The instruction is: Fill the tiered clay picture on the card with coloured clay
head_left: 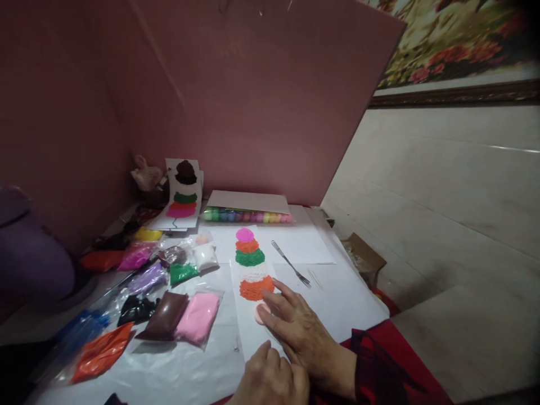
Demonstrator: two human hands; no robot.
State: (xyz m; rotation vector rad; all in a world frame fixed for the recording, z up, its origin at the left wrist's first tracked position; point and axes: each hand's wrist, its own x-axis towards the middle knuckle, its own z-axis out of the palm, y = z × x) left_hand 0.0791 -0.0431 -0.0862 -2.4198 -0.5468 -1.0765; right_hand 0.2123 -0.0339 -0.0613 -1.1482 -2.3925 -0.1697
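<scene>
My right hand point(301, 320) reaches in from the right with its fingers spread. One fingertip presses on a small pale pink piece of clay point(262, 314) on a white paper strip point(248, 332). Another finger lies near the lowest orange clay band point(255, 288). Farther up the strip are a whitish band point(253, 274), a green band point(250, 258), an orange band point(247, 246) and a bright pink round point(244, 235). My left hand point(272, 377) rests at the strip's lower end, its fingers curled in; whatever they might hold is hidden.
A fork point(291, 264) and thin picks point(314, 278) lie to the right. Several clay packets, such as a pink one point(198, 318) and a brown one point(166, 316), cover the left. A finished-looking clay picture point(184, 197) leans behind, beside a colourful clay pack point(247, 216).
</scene>
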